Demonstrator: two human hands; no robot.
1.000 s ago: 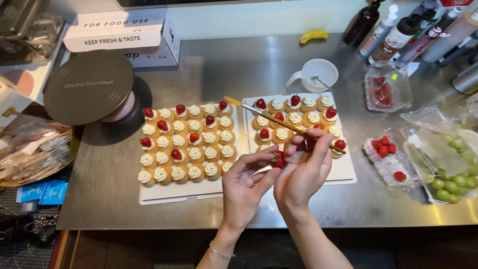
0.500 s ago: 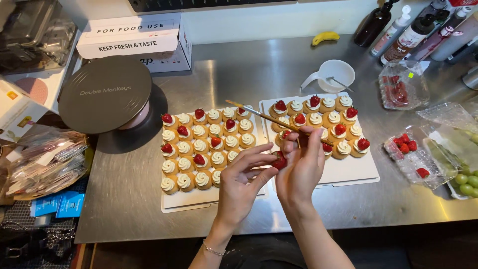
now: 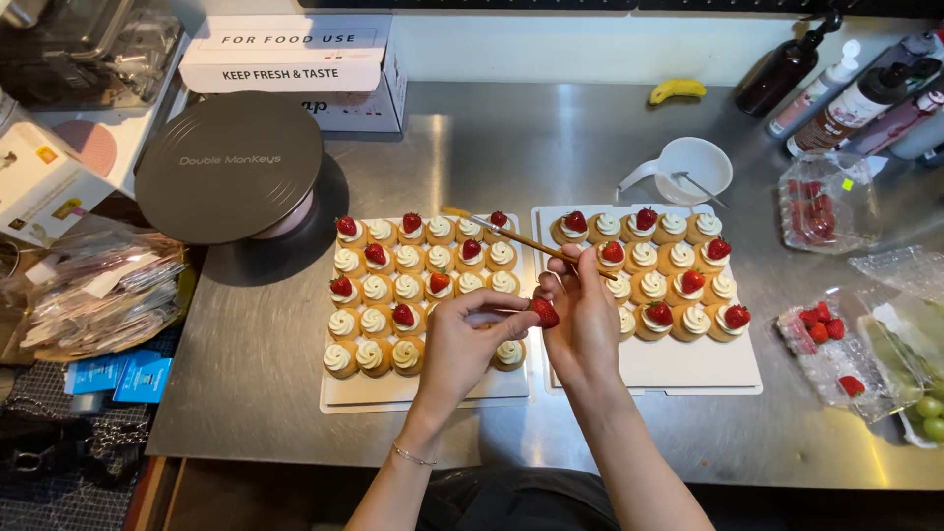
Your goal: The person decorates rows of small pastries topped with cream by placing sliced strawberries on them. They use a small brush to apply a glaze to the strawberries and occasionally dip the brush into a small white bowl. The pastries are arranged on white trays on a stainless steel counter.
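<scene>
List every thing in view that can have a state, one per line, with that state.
left hand: pinching a strawberry piece
right hand: holding a brush, touching the strawberry piece
strawberry piece: held between both hands
brush: tilted above the trays
left tray: tarts partly topped with strawberries
right tray: front part bare
white scoop cup: upright
turntable: nothing on it
strawberry punnet: open

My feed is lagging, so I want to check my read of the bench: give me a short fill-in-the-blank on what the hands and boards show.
1. The left hand pinches a red ____ in its fingers.
2. The right hand holds a thin wooden-handled ____.
3. The cream-topped tartlets sit on ____ white boards.

Missing words: strawberry; brush; two
</scene>
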